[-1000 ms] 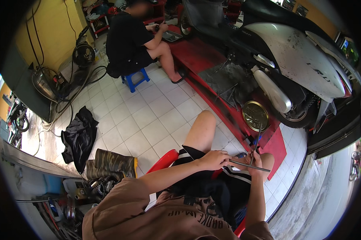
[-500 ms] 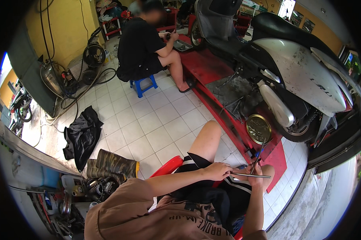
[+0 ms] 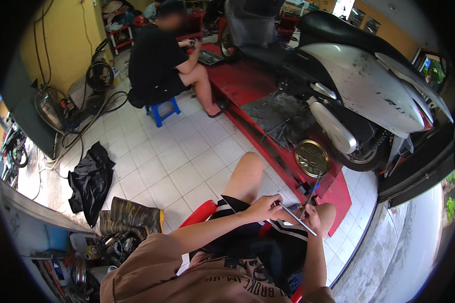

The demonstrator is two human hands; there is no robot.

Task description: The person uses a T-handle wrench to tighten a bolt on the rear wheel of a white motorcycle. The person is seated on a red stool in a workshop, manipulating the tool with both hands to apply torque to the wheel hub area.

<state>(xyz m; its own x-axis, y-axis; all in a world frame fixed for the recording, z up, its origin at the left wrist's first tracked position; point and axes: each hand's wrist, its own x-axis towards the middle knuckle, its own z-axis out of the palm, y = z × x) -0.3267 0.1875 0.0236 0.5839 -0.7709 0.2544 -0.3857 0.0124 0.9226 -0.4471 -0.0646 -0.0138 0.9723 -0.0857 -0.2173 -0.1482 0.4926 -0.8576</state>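
Note:
My left hand (image 3: 264, 208) is closed on one end of a slim silver metal rod (image 3: 300, 222), which slants down to the right over my lap. Close beside it, my right hand (image 3: 310, 216) is closed around a slim dark stick-like tool (image 3: 316, 187) that points up and away from me. The tool's exact kind is too small to make out. Just beyond its far end sits a round gold-coloured tin (image 3: 311, 157) on the red lift platform (image 3: 338, 199), with a shiny surface inside. Both hands are above my right thigh.
A silver scooter (image 3: 368, 91) stands on the red lift. A person in black (image 3: 156, 65) sits on a blue stool (image 3: 163, 112), working with their hands. Camouflage boots (image 3: 131, 216) and a black cloth (image 3: 92, 179) lie at left. Hoses (image 3: 93, 113) coil by the wall.
The rod has swung from nearly level to a steeper slant, its free end now lower. My left hand has shifted slightly. The whole view has turned a little, moving the scene leftward.

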